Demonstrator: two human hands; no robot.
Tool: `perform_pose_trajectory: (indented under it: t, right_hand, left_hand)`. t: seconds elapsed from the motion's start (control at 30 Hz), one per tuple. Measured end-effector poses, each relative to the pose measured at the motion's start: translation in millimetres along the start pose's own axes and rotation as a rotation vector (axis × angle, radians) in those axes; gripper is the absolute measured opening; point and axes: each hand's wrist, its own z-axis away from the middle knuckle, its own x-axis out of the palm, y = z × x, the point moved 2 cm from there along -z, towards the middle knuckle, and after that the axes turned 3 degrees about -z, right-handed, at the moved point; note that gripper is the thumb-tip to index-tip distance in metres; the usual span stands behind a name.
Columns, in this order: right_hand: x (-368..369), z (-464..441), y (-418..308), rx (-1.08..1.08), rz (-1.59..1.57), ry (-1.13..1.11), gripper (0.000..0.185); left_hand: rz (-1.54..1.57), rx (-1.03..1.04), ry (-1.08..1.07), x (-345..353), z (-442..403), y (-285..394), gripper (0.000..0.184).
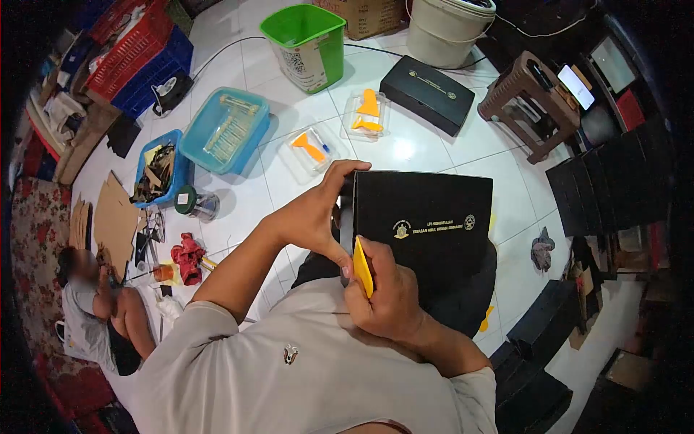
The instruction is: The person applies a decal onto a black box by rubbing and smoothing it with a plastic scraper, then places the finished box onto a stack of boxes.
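A black box (426, 210) with gold printing, upside down from here, rests on my lap. My left hand (314, 217) grips its left side, fingers over the far corner and thumb near the close end. In my right hand (387, 293) is a yellow plastic scraper (363, 267), its flat side lying along the box's left edge near my left thumb. The box hides its own underside and part of my legs.
Ahead on the tiled floor lie clear trays with orange scrapers (309, 147), a blue tub (228, 130), a green bin (303, 47) and another black box (426, 94). A brown stool (531, 101) stands at right. A person (101, 311) sits at left.
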Motion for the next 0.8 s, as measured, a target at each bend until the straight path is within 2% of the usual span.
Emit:
perform_pose_trajectory:
  t: [0.07,0.47,0.57,0.8]
  right_hand:
    - [0.2,-5.5,2.6,-0.009,-0.009,0.035,0.062]
    - [-7.8,-49.0,3.9,-0.175,0.059,0.202,0.056]
    - [-6.9,-60.2,8.8,-0.183,-0.027,0.216,0.054]
    - [-10.3,-78.8,12.5,-0.203,0.027,0.251,0.053]
  left_hand:
    - [0.077,-0.115,-0.044,-2.5,-0.3,1.3,0.141]
    - [0.154,-0.02,-0.024,-6.9,-2.8,-8.3,0.116]
    - [0.178,-0.059,-0.03,-8.9,-3.8,-11.1,0.107]
    - [0.18,-0.087,-0.012,-6.3,-5.2,-16.8,0.09]
